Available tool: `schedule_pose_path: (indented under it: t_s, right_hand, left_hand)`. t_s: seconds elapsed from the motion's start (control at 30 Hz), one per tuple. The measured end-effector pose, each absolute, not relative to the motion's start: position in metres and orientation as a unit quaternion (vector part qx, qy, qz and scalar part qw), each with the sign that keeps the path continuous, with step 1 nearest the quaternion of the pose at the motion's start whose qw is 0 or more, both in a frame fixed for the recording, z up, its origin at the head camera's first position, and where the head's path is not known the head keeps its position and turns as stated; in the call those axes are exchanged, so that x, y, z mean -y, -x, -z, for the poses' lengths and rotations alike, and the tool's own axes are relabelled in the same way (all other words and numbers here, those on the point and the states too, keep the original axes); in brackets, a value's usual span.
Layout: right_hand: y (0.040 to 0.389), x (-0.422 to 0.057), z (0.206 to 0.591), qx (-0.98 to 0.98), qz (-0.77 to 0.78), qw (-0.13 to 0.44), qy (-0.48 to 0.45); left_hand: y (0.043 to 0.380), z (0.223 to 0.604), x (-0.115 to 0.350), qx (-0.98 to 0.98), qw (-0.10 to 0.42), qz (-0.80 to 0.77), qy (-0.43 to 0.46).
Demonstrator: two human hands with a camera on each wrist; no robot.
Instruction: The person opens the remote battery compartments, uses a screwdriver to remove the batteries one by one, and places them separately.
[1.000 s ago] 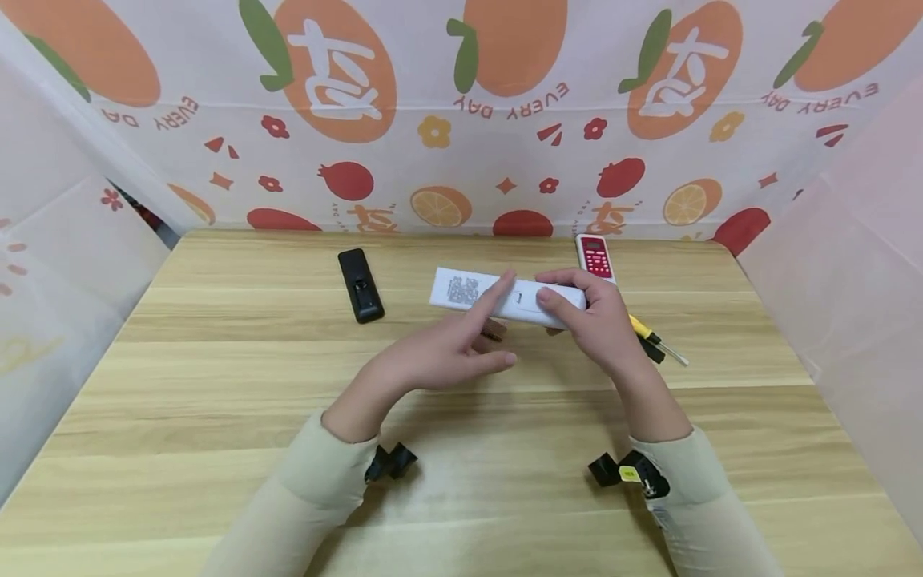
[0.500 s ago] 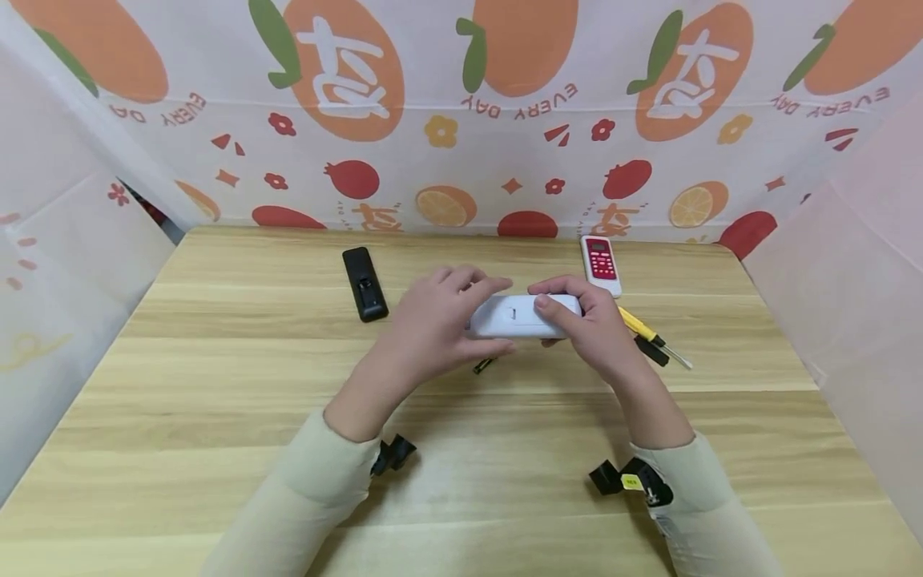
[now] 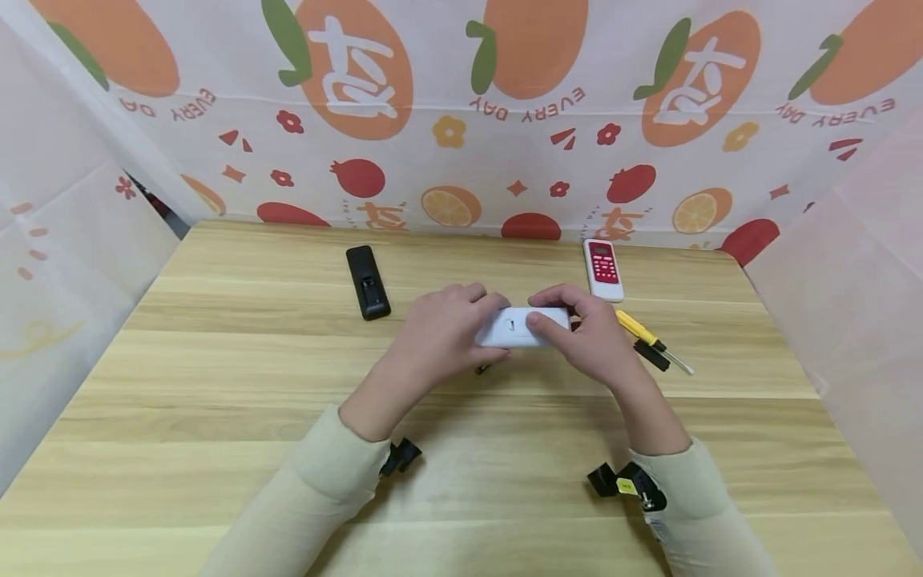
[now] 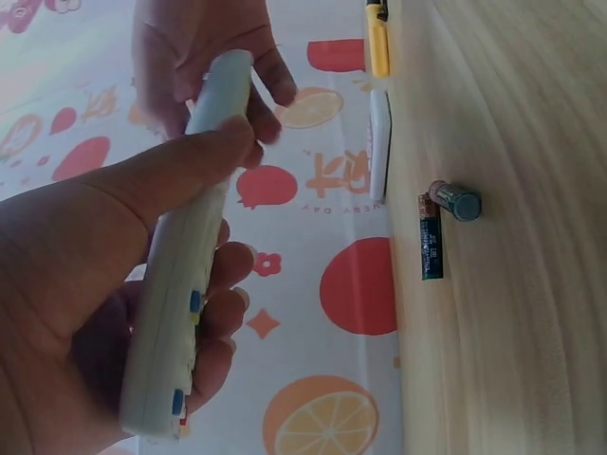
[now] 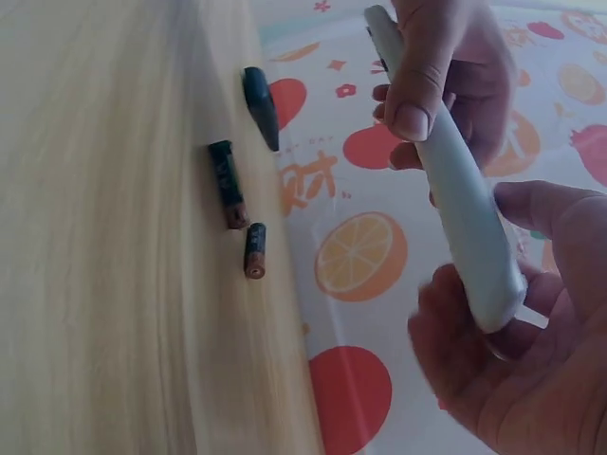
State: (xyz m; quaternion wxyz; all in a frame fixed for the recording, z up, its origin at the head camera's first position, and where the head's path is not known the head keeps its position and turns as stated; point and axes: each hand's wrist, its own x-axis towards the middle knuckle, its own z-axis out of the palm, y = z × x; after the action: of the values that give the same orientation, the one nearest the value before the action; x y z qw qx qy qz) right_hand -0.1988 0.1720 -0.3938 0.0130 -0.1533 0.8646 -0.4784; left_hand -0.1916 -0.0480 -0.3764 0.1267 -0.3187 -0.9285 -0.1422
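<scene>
A white remote control is held above the table between both hands, its back with a small latch mark facing up. My left hand grips its left part; in the left wrist view the thumb lies along the back and the fingers curl round the button side. At the other end, my right hand has its thumb on the remote's back and its fingers round the far edge. Two batteries, one lying beside another, are on the table below; the hands mostly hide them in the head view.
At the back left lies a black remote, its battery compartment uncovered. A white remote with a red face is at the back right. Near it are a yellow screwdriver and a small black piece. A fruit-print curtain hangs behind the table.
My left hand, earlier with a finger extended over the remote's back, has come round its left end and grips it. The remote has come slightly nearer and lower, with the right hand still holding it.
</scene>
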Motion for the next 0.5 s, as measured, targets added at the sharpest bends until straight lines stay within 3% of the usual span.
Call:
schedule_pose_path:
  t_s: [0.13,0.5]
  right_hand:
    - [0.195,-0.166,0.396,-0.885,0.428,-0.017,0.181]
    - [0.187,-0.155,0.393,-0.910,0.366,-0.003,0.193]
  left_hand:
    - [0.190,0.378,0.047,0.934,0.119,0.115,0.317]
    - [0.183,0.378,0.039,0.931,0.131,0.056,0.337]
